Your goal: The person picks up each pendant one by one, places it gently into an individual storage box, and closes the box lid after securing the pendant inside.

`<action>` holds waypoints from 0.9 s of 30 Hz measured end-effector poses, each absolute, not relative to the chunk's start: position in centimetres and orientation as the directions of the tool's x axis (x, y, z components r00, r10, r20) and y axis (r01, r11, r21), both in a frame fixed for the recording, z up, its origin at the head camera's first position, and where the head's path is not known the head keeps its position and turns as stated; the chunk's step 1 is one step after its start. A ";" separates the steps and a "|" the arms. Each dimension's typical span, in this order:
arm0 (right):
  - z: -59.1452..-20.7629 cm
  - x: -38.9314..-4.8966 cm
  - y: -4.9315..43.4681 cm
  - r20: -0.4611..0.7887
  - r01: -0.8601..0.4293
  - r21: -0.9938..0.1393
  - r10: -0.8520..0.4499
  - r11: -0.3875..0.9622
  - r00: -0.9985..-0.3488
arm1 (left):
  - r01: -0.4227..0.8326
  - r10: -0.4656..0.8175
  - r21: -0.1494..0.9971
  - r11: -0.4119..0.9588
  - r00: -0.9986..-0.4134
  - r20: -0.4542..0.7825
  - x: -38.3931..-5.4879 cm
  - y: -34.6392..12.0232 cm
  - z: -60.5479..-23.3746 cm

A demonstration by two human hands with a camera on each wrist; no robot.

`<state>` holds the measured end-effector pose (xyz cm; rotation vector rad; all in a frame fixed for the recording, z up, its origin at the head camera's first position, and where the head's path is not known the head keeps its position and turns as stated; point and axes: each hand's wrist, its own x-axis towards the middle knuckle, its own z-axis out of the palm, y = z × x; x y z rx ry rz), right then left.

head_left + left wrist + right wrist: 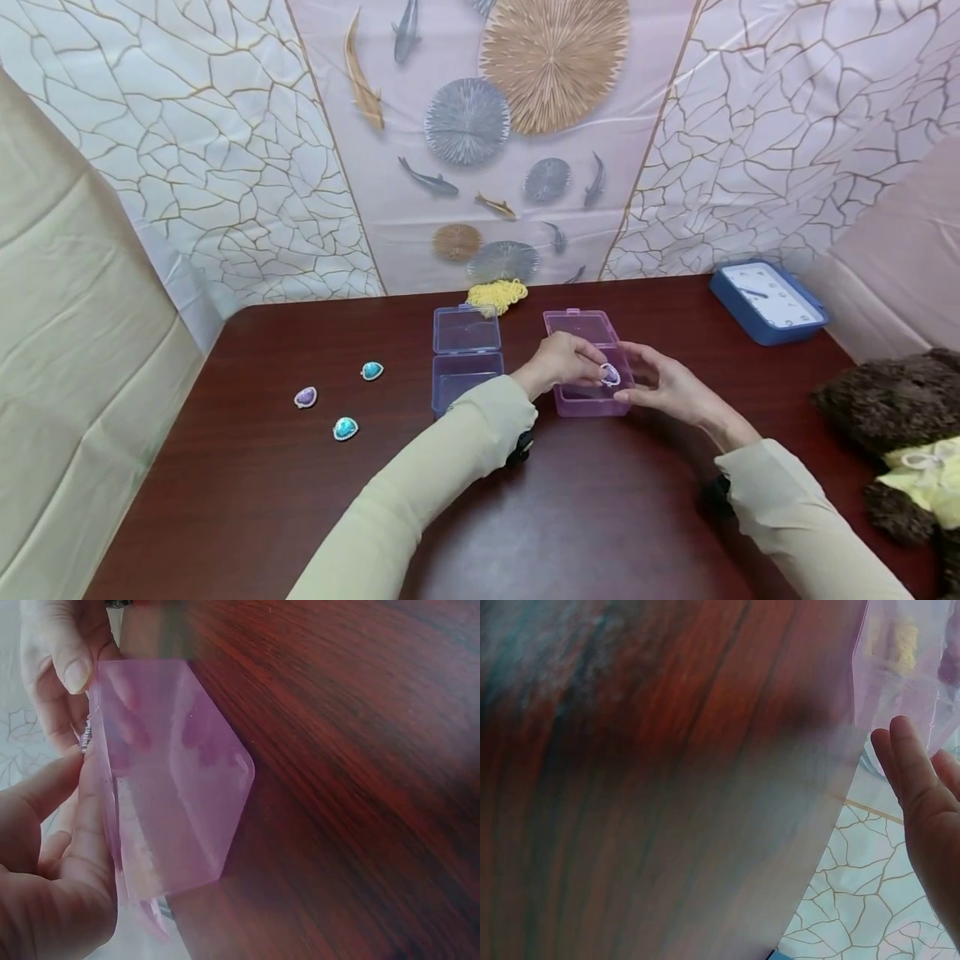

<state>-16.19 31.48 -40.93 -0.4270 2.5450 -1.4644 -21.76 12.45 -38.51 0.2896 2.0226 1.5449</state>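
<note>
Beside the left hand (562, 364), its sleeve (487, 408) hides part of a blue box (467, 367). The hand covers one side of a purple gem (611, 375). Right of the right hand (677, 389), the picture's edge cuts off a brown plush toy (888, 404); beyond that hand, markings on a blue case (780, 298) are too small to read.

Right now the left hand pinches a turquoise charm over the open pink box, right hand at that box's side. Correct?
Colour's wrong: the charm in the left hand is purple, not turquoise, as the head view shows. Rest stands: over the open pink box, right hand at its side.
</note>
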 end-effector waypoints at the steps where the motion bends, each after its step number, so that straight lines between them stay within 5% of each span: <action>1: -40.9 -16.2 31.5 -0.002 -0.165 -0.867 -0.334 0.470 -0.942 | -0.161 0.495 0.934 0.318 -0.812 -0.308 -21.7 12.5 -38.5; 11: -41.1 -16.2 31.4 0.028 -0.186 -0.880 -0.344 0.437 -0.939 | -0.076 0.491 0.899 0.431 -0.816 -0.305 -21.5 13.5 -38.4; 19: -40.9 -16.0 31.5 0.039 -0.206 -0.867 -0.351 0.454 -0.935 | 0.168 0.481 0.707 0.686 -0.835 -0.268 -21.5 14.2 -38.3; 27: -41.0 -16.1 31.3 0.042 -0.206 -0.870 -0.349 0.447 -0.936 | 0.284 0.499 0.583 0.761 -0.831 -0.246 -21.5 14.3 -38.1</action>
